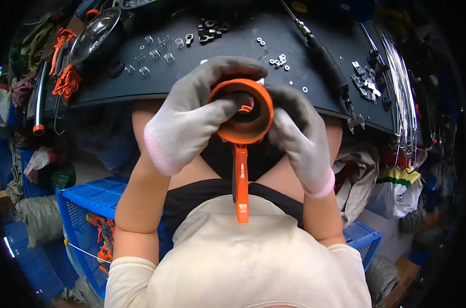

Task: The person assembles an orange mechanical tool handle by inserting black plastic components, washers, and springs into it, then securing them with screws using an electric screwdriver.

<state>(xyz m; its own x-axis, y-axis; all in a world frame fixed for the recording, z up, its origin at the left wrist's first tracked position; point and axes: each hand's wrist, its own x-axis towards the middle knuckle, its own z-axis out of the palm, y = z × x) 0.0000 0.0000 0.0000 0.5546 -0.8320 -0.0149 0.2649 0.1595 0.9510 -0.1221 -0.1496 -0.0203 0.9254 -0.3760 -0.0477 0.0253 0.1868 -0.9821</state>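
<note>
In front of my lap is an orange caulking gun head point(268, 110), its round cup turned up toward me and its long orange handle point(241, 187) pointing at my body. My gloved left hand point(184, 115) grips the cup from the left, with the thumb reaching inside and the fingers around the far rim. On the opposite side my gloved right hand point(302, 131) is curled against the cup, its fingers partly hidden behind it. Inside the cup it is dark, with a small orange and red bit showing; what the thumb presses there I cannot make out.
On the dark workbench point(125, 84) lie several springs point(155, 53), small black metal parts point(212, 32), white washers point(281, 60) and a power screwdriver point(320, 51). Metal catches point(366, 82) and long rods point(399, 82) lie right. Orange gun parts point(66, 84) hang left. A blue crate point(86, 203) stands beside me.
</note>
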